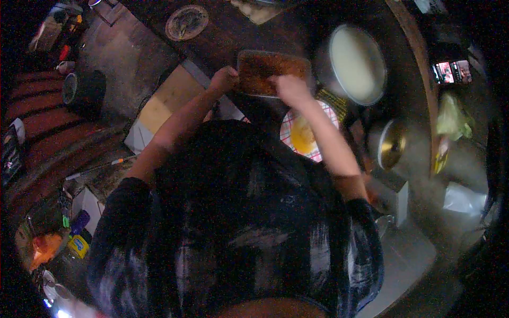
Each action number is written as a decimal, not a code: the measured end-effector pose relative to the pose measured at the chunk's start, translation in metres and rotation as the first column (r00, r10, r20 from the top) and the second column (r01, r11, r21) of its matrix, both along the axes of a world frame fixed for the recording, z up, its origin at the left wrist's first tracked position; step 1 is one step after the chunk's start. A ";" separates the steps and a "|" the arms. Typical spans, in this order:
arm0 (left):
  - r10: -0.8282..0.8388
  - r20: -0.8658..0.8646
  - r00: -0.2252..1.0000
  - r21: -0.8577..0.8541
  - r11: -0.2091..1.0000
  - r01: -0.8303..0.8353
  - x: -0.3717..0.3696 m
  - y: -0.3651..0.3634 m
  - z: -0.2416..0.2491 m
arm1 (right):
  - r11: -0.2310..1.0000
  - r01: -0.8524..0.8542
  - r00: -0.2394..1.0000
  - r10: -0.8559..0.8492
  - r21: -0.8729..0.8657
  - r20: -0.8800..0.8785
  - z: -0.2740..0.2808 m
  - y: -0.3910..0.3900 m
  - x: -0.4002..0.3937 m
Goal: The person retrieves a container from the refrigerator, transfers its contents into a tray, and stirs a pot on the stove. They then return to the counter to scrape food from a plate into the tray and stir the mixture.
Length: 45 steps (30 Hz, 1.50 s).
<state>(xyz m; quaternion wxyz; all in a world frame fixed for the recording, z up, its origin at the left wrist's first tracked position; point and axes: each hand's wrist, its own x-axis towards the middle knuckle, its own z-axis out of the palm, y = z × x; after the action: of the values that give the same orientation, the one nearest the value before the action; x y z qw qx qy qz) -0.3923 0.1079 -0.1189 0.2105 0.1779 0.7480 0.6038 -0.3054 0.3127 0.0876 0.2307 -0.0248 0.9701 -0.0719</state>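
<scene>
A rectangular tray point(273, 97) with an orange-brown filling or surface lies ahead of me. My left hand point(225, 79) is closed at its left edge and seems to grip the rim. Over the tray's lower right part is my right hand point(292, 91), its fingers curled together and blurred; whatever they hold is hidden. Below my right forearm sits a red-and-white checked plate or cloth point(286, 124) with something yellow point(303, 135) on it. Right of the tray stands a large metal bowl point(383, 66) of pale, whitish liquid.
A round patterned plate or lid point(186, 23) is at the upper left. On the right are a shiny metal pan point(392, 144), a lit screen point(452, 72) and plastic bags point(453, 119). A dark bucket point(85, 93) and a wooden board point(169, 98) are on the left.
</scene>
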 end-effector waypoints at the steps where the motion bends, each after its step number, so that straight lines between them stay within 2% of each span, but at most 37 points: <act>1: 0.000 -0.001 1.000 0.000 1.000 0.000 -0.001 0.000 0.000 | 1.000 0.000 1.000 0.000 0.000 -0.001 -0.004 0.001 0.001; 3: -0.031 0.074 0.997 0.034 0.999 0.029 -0.003 -0.003 0.000 | 0.999 0.038 0.999 -0.038 -0.008 -0.031 -0.014 0.000 0.001; 10: 0.005 -0.005 1.000 -0.031 1.000 -0.005 -0.005 0.002 -0.004 | 0.997 0.071 0.997 -0.070 0.033 -0.013 -0.028 0.005 -0.001; 12: 0.014 0.294 0.956 -0.197 0.979 0.046 -0.014 0.007 -0.024 | 0.996 0.057 0.998 -0.056 0.066 -0.019 -0.023 0.002 0.001; 16: 0.018 0.340 0.940 -0.110 0.994 0.020 -0.003 0.002 -0.002 | 0.991 0.120 0.990 -0.114 0.066 -0.089 -0.004 -0.001 0.001; 18: 0.019 -0.028 0.999 -0.005 1.000 -0.020 0.004 -0.002 0.008 | 0.991 0.132 0.964 -0.125 0.016 -0.233 0.006 -0.006 -0.002; 22: 0.027 0.004 1.000 -0.039 0.999 -0.027 0.000 -0.001 0.007 | 0.979 0.170 0.980 -0.156 0.110 -0.122 -0.026 -0.003 -0.003; 24: -0.221 0.235 0.946 0.253 0.954 0.160 -0.006 -0.006 0.009 | 0.985 0.109 0.992 -0.101 0.135 -0.070 -0.034 -0.005 0.005; 25: -0.221 0.234 0.947 0.253 0.954 0.160 -0.009 -0.006 0.003 | 0.985 0.110 0.992 -0.101 0.135 -0.071 -0.031 -0.005 0.008; 27: -0.153 0.115 0.981 -0.097 0.982 0.165 -0.011 -0.003 -0.019 | 0.990 0.130 0.984 -0.122 0.061 -0.130 -0.019 -0.006 0.012; 28: -0.156 0.114 0.981 -0.096 0.981 0.167 -0.013 -0.001 -0.024 | 0.989 0.133 0.984 -0.124 0.063 -0.132 -0.012 -0.005 0.012; 30: -0.079 0.166 0.983 -0.222 0.968 0.115 -0.015 0.001 -0.035 | 0.976 0.214 0.952 -0.200 0.037 -0.230 0.001 -0.002 0.013; 31: -0.079 0.166 0.983 -0.222 0.968 0.116 -0.012 0.000 -0.031 | 0.976 0.215 0.952 -0.201 0.037 -0.229 0.005 0.003 0.011; 32: -0.063 0.111 0.992 -0.006 0.998 0.065 -0.007 -0.004 -0.021 | 0.974 0.210 0.945 -0.181 0.081 -0.273 0.008 0.010 0.009; 33: -0.036 0.059 0.998 0.213 0.977 0.023 -0.004 -0.007 -0.010 | 0.970 0.208 0.935 -0.160 0.125 -0.316 0.010 0.016 0.006; 34: -0.039 0.057 0.998 0.213 0.977 0.026 -0.002 -0.009 -0.001 | 0.973 0.192 0.937 -0.143 0.128 -0.319 0.013 0.019 0.004; 37: -0.080 0.036 0.996 -0.152 0.985 0.084 0.002 -0.007 0.026 | 0.978 0.143 0.946 -0.090 0.153 -0.312 0.008 0.031 -0.004; 39: -0.117 0.029 0.993 -0.389 0.914 0.119 0.002 -0.007 0.038 | 0.982 0.128 0.947 -0.078 0.142 -0.313 0.005 0.035 -0.003; 40: -0.120 0.022 0.992 -0.388 0.914 0.119 -0.002 -0.009 0.023 | 0.985 0.106 0.947 -0.059 0.133 -0.316 0.006 0.036 -0.004; 41: -0.067 -0.061 0.996 -0.182 0.982 0.055 -0.007 -0.012 -0.007 | 0.985 0.109 0.945 -0.061 0.134 -0.320 0.008 0.035 -0.003; 42: 0.001 -0.129 0.992 0.037 0.999 0.003 -0.010 -0.016 -0.024 | 0.983 0.117 0.956 -0.073 0.141 -0.284 0.010 0.033 -0.003; 43: -0.002 -0.131 0.991 0.038 0.999 0.007 -0.013 -0.017 -0.022 | 0.981 0.124 0.966 -0.085 0.148 -0.246 0.010 0.032 -0.002; 45: -0.115 -0.123 0.986 -0.123 0.987 0.100 -0.016 -0.020 -0.017 | 0.982 0.109 0.971 -0.073 0.155 -0.227 0.010 0.030 0.001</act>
<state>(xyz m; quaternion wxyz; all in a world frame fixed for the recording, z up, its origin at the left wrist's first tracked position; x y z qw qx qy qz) -0.4083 0.0878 -0.1355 0.2036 0.2443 0.7833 0.5340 -0.3046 0.3423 0.0979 0.1194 0.0313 0.9924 0.0019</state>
